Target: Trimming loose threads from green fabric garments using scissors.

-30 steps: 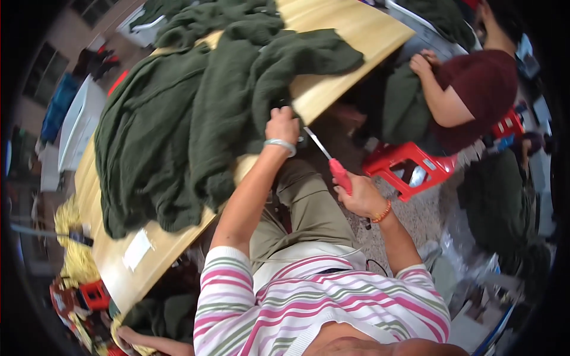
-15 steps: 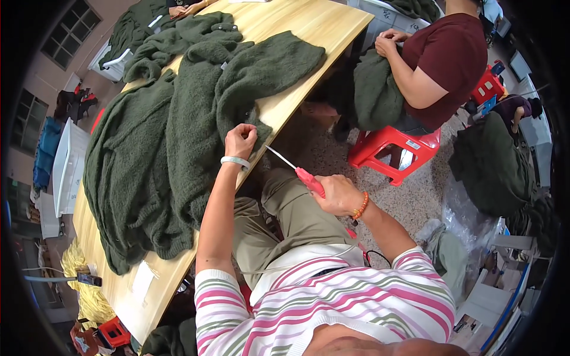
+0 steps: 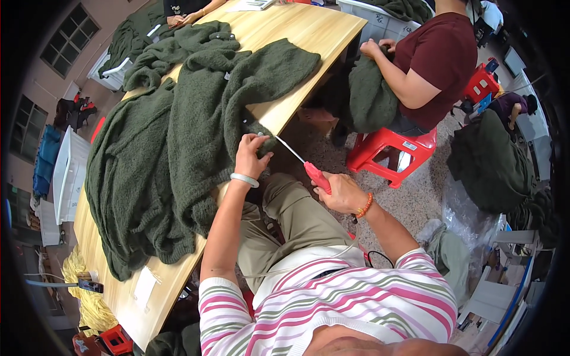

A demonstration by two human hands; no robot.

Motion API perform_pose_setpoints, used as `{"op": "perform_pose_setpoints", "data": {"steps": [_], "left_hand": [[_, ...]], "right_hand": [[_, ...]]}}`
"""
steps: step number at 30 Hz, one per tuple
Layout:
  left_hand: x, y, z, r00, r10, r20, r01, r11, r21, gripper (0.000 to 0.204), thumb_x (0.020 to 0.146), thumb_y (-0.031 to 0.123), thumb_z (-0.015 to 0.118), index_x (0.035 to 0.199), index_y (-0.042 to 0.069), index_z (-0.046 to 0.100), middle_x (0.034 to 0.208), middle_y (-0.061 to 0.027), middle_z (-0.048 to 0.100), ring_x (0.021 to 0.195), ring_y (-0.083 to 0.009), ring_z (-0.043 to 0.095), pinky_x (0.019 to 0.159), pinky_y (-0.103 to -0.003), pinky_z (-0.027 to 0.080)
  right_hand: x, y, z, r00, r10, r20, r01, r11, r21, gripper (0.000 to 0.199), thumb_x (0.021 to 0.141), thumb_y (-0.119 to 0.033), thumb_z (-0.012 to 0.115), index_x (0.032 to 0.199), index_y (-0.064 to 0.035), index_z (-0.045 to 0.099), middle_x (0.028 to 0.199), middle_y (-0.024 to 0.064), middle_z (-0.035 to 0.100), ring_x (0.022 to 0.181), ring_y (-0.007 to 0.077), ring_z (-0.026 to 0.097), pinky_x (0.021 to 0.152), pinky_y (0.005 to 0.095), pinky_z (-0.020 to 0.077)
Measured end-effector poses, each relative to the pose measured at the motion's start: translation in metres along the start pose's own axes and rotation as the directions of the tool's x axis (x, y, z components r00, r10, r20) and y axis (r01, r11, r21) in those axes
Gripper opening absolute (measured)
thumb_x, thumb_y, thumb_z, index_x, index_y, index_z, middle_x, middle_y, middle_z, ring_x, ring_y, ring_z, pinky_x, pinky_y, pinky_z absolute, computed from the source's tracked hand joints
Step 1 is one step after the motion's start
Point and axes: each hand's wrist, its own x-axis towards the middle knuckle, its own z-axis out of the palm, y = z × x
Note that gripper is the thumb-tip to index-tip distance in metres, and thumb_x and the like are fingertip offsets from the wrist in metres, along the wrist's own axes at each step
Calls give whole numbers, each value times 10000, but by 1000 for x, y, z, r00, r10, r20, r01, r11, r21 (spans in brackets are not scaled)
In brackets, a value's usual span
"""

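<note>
Red-handled tool (image 3: 304,165) in right hand (image 3: 343,193), tip toward sweater (image 3: 196,124)

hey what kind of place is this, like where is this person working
Probably a garment workshop. Dark green knitted sweaters are heaped on a long wooden table, the right hand holds a red-handled tool to one, and a co-worker on a red stool handles another.

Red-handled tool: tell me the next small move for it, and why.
Probably ease the tool's thin metal tip a little further toward the sweater edge that the left hand pinches at the table edge. The right hand holds the red handle, and the tip already ends right at those fingers.
</note>
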Motion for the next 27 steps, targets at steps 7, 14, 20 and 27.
{"op": "perform_pose_setpoints", "data": {"steps": [7, 14, 20, 27], "left_hand": [[3, 5, 16, 984, 79, -157, -67, 994, 81, 346, 583, -61, 670, 887, 99, 717, 949, -87, 588, 925, -286, 589, 799, -362, 494], [-5, -5, 12, 990, 85, -115, -85, 996, 8, 372, 663, -121, 556, 918, 89, 727, 922, -64, 614, 855, -228, 627, 742, -298, 494], [-15, 2, -4, 997, 56, -57, -52, 995, 80, 410, 646, -62, 660, 1011, 123, 699, 1027, -52, 601, 976, -243, 582, 806, -358, 453], [-35, 6, -48, 854, -229, -467, 493, 645, 584, 1066, 568, 123, 801, 1464, 151, 225, 1410, -196, 342, 1277, -396, 349, 1000, -506, 308]], "right_hand": [[-16, -15, -7, 997, 53, 58, -46, 992, -117, 267, 836, -256, 557, 983, -34, 581, 819, 253, 640, 848, 432, 621, 783, 503, 483], [-19, -19, -8, 990, 43, 138, -15, 980, -196, 254, 836, -280, 554, 941, -53, 600, 826, 231, 645, 842, 417, 621, 757, 504, 488], [-19, -4, -3, 998, 34, 52, -32, 999, -38, 272, 829, -250, 563, 1009, -49, 598, 846, 232, 650, 857, 421, 621, 773, 505, 483], [-16, 11, -13, 999, 27, -22, -25, 997, 76, 247, 835, -140, 579, 1038, -5, 612, 734, 100, 679, 725, 212, 683, 701, 335, 520]]}}
